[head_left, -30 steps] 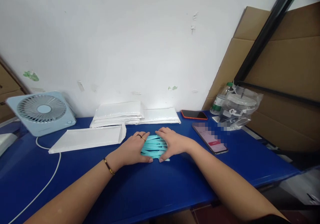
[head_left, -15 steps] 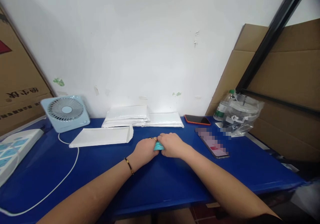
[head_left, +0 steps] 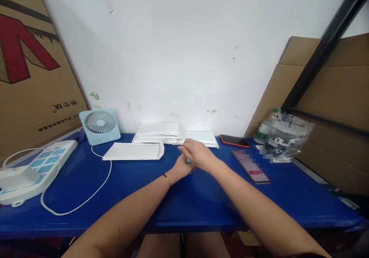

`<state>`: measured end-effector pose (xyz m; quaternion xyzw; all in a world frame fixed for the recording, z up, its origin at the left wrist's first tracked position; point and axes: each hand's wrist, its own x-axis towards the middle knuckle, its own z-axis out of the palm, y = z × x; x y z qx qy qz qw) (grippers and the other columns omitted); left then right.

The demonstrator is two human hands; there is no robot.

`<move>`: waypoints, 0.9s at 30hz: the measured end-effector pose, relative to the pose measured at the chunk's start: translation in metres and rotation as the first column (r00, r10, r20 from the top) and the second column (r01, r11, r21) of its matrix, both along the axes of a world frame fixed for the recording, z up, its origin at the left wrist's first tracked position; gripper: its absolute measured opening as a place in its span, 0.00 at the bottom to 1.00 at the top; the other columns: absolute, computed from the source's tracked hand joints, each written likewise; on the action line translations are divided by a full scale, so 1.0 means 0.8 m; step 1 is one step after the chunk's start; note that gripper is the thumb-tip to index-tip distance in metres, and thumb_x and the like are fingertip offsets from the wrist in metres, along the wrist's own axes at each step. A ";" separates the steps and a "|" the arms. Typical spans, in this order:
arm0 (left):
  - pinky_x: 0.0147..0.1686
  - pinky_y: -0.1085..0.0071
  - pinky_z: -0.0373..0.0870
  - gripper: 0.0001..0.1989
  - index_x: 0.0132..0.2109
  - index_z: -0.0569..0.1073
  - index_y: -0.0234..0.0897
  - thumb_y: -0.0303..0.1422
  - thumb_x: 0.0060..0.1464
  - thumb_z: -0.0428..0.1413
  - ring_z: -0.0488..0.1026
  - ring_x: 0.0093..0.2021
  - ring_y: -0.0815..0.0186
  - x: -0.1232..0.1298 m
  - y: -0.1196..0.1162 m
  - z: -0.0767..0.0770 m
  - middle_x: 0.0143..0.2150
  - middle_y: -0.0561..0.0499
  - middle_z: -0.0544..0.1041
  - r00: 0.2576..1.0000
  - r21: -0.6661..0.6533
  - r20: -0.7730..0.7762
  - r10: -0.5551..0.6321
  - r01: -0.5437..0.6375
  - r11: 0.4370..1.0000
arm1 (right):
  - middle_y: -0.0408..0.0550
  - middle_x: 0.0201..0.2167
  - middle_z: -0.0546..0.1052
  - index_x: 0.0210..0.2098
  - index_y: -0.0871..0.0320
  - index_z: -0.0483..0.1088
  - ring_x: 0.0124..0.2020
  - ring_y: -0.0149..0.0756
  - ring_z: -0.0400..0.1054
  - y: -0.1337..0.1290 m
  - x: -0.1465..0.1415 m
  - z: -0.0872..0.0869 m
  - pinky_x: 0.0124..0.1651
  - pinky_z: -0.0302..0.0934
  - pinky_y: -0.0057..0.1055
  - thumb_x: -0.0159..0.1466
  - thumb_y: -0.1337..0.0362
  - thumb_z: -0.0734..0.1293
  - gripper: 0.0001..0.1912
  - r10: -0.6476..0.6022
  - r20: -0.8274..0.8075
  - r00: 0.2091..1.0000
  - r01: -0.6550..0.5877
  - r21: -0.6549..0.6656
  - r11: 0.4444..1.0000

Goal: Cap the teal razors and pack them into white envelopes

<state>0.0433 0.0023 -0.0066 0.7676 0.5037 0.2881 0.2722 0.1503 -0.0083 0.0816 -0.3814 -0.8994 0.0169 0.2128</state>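
Observation:
Close together above the middle of the blue table (head_left: pixel 129 196), my two hands meet around a small teal thing (head_left: pixel 188 160), which is mostly hidden by fingers. My left hand (head_left: pixel 181 167), with a dark bracelet on its wrist, is closed on it from below. Over the top lies my right hand (head_left: pixel 198 153), its fingers curled and crossing my left hand at the teal thing. Just beyond them, to the left, rests a white padded envelope (head_left: pixel 132 151) with its flap end facing right. A stack of white envelopes (head_left: pixel 157 131) is by the wall.
At left stand a light blue fan (head_left: pixel 100 125) and a white power strip (head_left: pixel 47 165), with a white cable (head_left: pixel 86 200) looping across the table. To the right lie an orange-edged phone (head_left: pixel 235 140), another phone (head_left: pixel 252 167), a bottle (head_left: pixel 262 131) and a bagged cup (head_left: pixel 285 137).
My right hand has shifted up and over my left hand. The teal thing, earlier stretched between both hands, now shows less. The view has turned slightly left.

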 end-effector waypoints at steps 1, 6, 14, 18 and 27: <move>0.32 0.72 0.69 0.08 0.30 0.70 0.34 0.33 0.53 0.50 0.75 0.33 0.64 -0.003 0.001 0.003 0.29 0.48 0.77 0.999 0.014 -0.050 0.007 -0.006 1.000 | 0.49 0.33 0.71 0.32 0.60 0.70 0.34 0.33 0.65 -0.003 0.008 0.001 0.37 0.55 0.28 0.68 0.60 0.54 0.18 -0.015 0.023 1.000 0.015 0.001 1.000; 0.35 0.64 0.69 0.09 0.34 0.73 0.35 0.36 0.47 0.55 0.75 0.36 0.54 -0.015 -0.004 0.025 0.33 0.43 0.77 0.933 0.093 -0.353 0.077 -0.047 0.995 | 0.57 0.39 0.73 0.38 0.61 0.71 0.46 0.52 0.62 -0.010 0.034 -0.008 0.46 0.54 0.41 0.49 0.57 0.72 0.19 -0.120 0.318 0.940 0.071 0.163 0.984; 0.37 0.61 0.69 0.11 0.37 0.74 0.35 0.33 0.45 0.52 0.75 0.38 0.52 -0.024 -0.024 0.039 0.35 0.40 0.77 0.756 0.165 -0.645 0.112 -0.005 0.986 | 0.54 0.35 0.76 0.38 0.57 0.70 0.34 0.45 0.71 -0.007 0.021 -0.075 0.33 0.57 0.34 0.59 0.65 0.61 0.09 -0.313 0.380 0.870 0.338 0.001 0.941; 0.36 0.60 0.68 0.11 0.35 0.74 0.35 0.33 0.49 0.50 0.75 0.37 0.52 -0.039 -0.023 0.038 0.34 0.40 0.77 0.712 0.194 -0.687 0.144 -0.012 0.981 | 0.52 0.36 0.75 0.36 0.55 0.71 0.36 0.43 0.71 -0.003 0.025 -0.076 0.33 0.57 0.32 0.59 0.63 0.62 0.08 -0.326 0.328 0.887 0.349 -0.015 0.937; 0.38 0.62 0.68 0.09 0.40 0.71 0.37 0.33 0.53 0.50 0.73 0.40 0.55 -0.059 -0.025 0.033 0.38 0.43 0.75 0.717 0.263 -0.672 0.184 -0.001 0.965 | 0.49 0.31 0.76 0.34 0.53 0.70 0.32 0.43 0.72 0.004 0.018 -0.102 0.30 0.56 0.31 0.58 0.63 0.61 0.07 -0.325 0.280 0.903 0.364 -0.101 0.926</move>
